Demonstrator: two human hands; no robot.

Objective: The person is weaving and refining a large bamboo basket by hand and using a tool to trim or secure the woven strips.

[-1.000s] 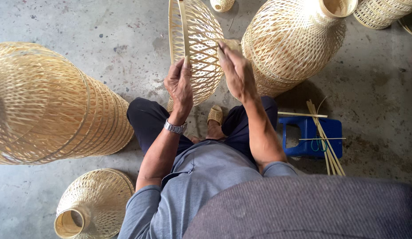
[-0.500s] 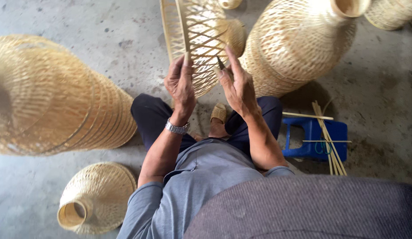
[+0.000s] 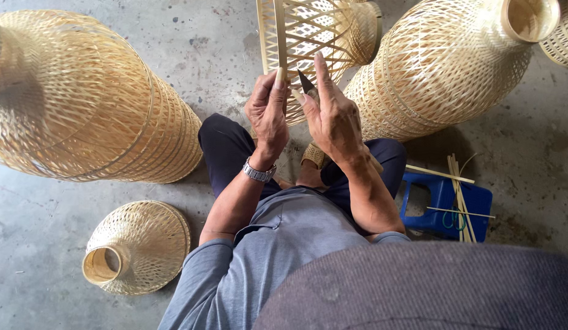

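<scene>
While left hand (image 3: 267, 113) pinches the rim strip of the open-weave bamboo frame (image 3: 308, 36), right hand (image 3: 333, 116) grips a small blade (image 3: 306, 81) w/ fingers raised; frame prob. light, springy, brittle — hold at rim.

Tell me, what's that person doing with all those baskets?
A person sits on the concrete floor, holding an open-weave bamboo basket frame. The left hand pinches its rim strip; the right hand holds a small dark blade against it. Big woven bamboo vases stand around, and a blue plastic stool carries loose bamboo strips.
</scene>
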